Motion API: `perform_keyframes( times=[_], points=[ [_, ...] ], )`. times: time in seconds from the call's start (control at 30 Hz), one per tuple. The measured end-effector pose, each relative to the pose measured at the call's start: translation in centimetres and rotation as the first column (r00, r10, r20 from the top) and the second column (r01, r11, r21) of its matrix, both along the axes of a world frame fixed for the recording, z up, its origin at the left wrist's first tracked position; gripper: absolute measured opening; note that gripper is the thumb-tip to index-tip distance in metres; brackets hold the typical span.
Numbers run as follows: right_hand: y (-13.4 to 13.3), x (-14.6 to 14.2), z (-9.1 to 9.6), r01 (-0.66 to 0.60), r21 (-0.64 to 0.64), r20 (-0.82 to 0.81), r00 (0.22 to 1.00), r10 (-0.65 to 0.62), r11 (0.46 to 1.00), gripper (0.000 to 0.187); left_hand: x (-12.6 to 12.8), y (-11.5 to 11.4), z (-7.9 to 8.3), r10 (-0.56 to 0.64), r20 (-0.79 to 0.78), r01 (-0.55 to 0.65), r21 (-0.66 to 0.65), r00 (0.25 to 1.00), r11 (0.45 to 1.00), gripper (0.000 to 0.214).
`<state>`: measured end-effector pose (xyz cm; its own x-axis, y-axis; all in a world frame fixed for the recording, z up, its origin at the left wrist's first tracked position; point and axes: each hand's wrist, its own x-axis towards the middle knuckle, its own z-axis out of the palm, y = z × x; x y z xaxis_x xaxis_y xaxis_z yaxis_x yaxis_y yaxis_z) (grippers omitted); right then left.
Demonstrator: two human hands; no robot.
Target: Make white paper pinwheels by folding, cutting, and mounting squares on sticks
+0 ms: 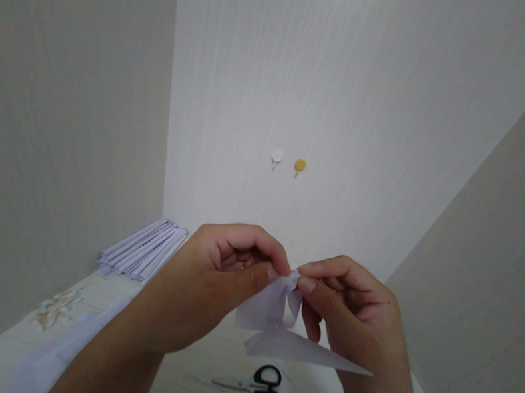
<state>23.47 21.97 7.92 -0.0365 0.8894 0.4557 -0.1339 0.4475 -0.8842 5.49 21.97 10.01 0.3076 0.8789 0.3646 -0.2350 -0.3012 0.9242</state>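
Between both hands, above the table, is a thin white sheet (pixel 256 307), perhaps paper, twisted or gathered at its top edge. My left hand (pixel 222 277) pinches that gathered edge between thumb and forefinger. Close beside it, my right hand (pixel 349 307) pinches the same edge from the right. A pointed white flap (pixel 306 351) stretches below toward my right wrist; whether it is one piece with the sheet I cannot tell. Under the hands, a pair of scissors (pixel 266 390) with black handles lies on the table, blades pointing left.
A stack of folded white paper strips (pixel 144 250) stands at the back left. In front of it lie a small tangle of pale and tan bits (pixel 57 309) and loose white sheets (pixel 69 342). Walls enclose three sides; two hooks, white (pixel 277 157) and yellow (pixel 300 165), are on the back one.
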Motion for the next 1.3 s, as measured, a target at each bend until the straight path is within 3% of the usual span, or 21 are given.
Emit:
perform_keyframes(
  times=[0.27,0.53,0.83,1.3],
  points=[
    [0.19,-0.44,-0.42,0.005,0.028,-0.077,0.997,-0.003,1.0,0.004,0.38,0.05,-0.12,0.096,-0.015,-0.096,0.022,0.995,0.995,0.004],
    [0.47,-0.39,-0.71,-0.086,-0.007,-0.151,0.985,0.084,0.996,0.005,0.45,0.04,-0.2,0.07,0.015,-0.071,0.019,0.997,0.997,0.003],
    [0.58,-0.29,-0.88,-0.093,0.01,-0.149,0.984,0.094,0.996,0.005,0.48,-0.07,-0.29,0.074,0.024,-0.074,0.007,0.997,0.997,0.004],
    [0.44,0.11,-0.8,-0.159,-0.092,-0.178,0.974,0.141,0.983,0.006,0.51,-0.03,-0.3,0.067,0.022,-0.067,0.018,0.998,0.998,0.004]
  ],
)
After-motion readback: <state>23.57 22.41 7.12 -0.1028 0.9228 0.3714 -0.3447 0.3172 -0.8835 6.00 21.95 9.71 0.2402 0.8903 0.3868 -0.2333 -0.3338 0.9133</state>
